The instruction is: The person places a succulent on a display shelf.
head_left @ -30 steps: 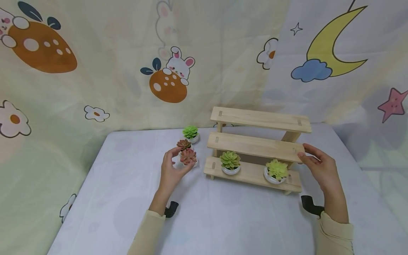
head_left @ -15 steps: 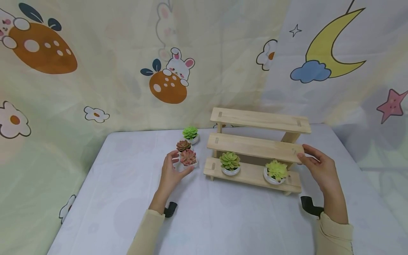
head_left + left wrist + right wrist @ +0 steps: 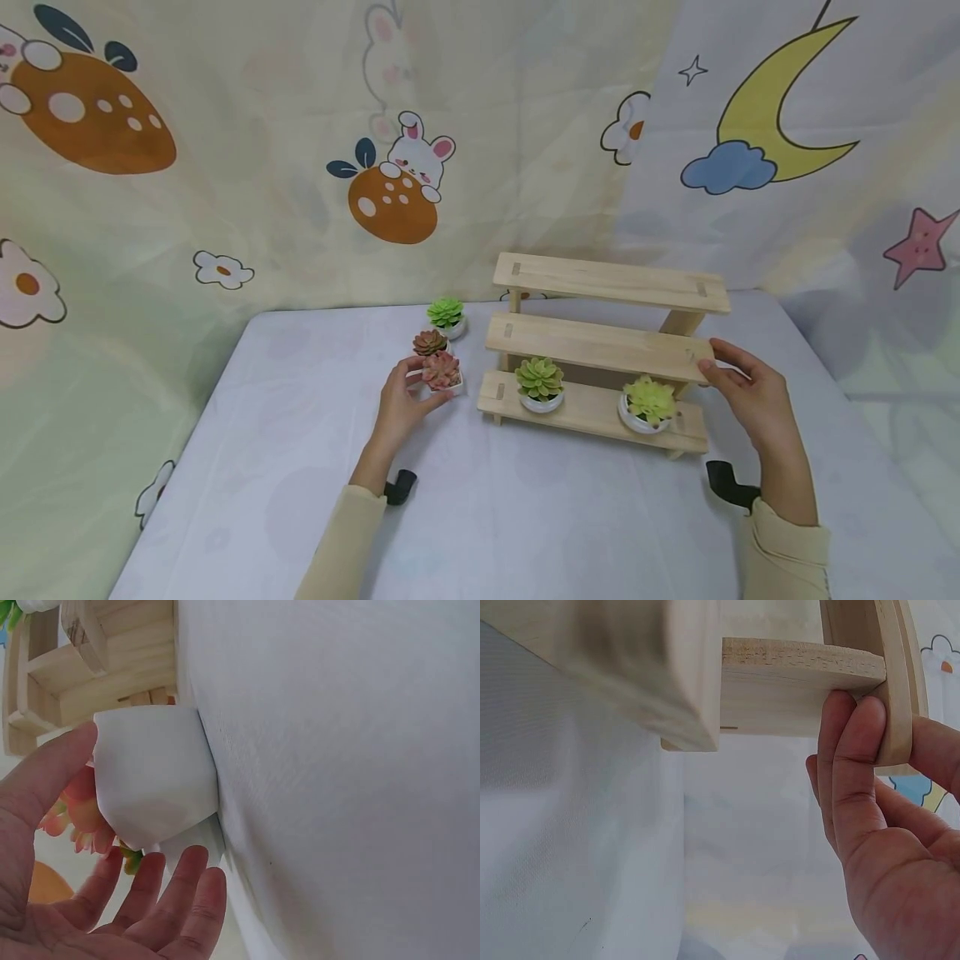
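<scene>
In the head view my left hand (image 3: 397, 408) is curled round a small pink-red potted succulent (image 3: 441, 372) on the table. From the left wrist, its white pot (image 3: 154, 772) stands between thumb and fingers; the thumb touches the rim, while firm finger contact is unclear. Just behind it sits a brownish-red succulent (image 3: 431, 342), its pot mostly hidden. My right hand (image 3: 753, 400) grips the right end of the middle board of a three-tier wooden plant stand (image 3: 600, 343). In the right wrist view, the fingers (image 3: 859, 742) press the board's underside.
A bright green potted succulent (image 3: 446, 314) stands behind the reddish ones. On the bottom tier are two light-green potted succulents, one left (image 3: 540, 383) and one right (image 3: 648, 404). White cloth covers the table (image 3: 570, 517); a printed curtain (image 3: 525, 125) hangs behind.
The left fingers loosened slightly from the pink-red succulent half a second ago, then closed in round its pot lower down. The right hand and the plant stand stay put.
</scene>
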`<state>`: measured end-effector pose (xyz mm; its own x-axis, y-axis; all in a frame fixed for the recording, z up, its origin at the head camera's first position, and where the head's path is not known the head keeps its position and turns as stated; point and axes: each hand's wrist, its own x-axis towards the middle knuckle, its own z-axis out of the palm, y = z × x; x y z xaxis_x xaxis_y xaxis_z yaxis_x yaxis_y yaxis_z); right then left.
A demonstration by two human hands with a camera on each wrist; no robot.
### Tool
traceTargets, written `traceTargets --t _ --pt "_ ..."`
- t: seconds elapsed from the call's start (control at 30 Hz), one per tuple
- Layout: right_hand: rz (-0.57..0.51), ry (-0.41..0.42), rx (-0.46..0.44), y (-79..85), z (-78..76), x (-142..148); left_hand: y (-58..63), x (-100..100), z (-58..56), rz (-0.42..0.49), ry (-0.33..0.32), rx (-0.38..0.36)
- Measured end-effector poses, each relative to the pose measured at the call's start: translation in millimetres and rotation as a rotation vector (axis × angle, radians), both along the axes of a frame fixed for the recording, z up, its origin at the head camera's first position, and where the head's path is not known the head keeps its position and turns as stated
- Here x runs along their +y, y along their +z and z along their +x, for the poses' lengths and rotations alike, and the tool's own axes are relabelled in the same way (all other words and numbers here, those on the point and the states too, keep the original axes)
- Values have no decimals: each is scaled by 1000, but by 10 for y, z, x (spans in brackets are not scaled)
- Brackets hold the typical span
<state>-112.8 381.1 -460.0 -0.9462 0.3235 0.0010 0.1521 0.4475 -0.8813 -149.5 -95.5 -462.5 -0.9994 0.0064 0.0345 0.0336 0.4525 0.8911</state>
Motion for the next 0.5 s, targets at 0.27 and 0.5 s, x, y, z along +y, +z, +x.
traceTargets --t 0.27,0.5 --pt "-18 -16 11 -191 -75 128 -2 -9 -19 -6 -13 -29" --pt "-18 -5 -21 156 53 -100 -7 -7 -30 -24 -24 -23"
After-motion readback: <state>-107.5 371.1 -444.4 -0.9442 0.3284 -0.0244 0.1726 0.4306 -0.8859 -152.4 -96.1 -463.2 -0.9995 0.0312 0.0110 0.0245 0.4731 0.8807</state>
